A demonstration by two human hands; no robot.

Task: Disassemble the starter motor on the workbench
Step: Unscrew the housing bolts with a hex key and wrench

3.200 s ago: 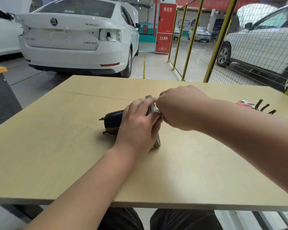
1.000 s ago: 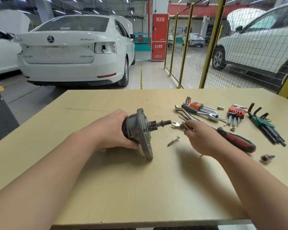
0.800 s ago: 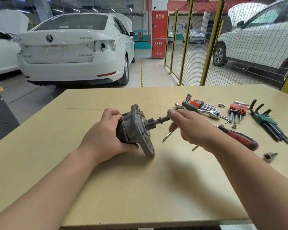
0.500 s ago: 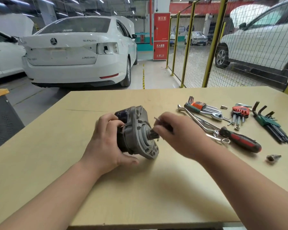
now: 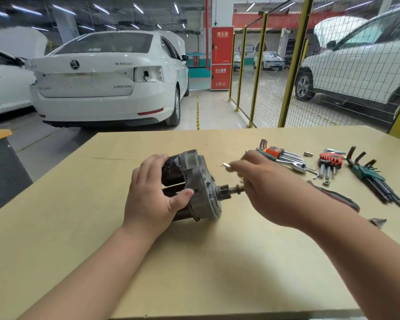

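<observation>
The right hand [image 5: 263,190], pinching a small silver piece [image 5: 226,165], has drawn back from the housing face toward the pinion shaft [image 5: 234,189], while the left hand [image 5: 155,195] keeps gripping the starter motor [image 5: 196,181] on the counter [image 5: 194,262], so disassembly looks barely begun.

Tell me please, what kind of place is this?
Probably a car repair workshop: a white car parked indoors, a yellow wire fence, and hex keys on the workbench beside the starter motor.

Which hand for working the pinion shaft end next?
Right, probably. The right hand sits at the shaft tip, pinching a small metal piece; the left hand grips the starter motor, steadying it.
</observation>
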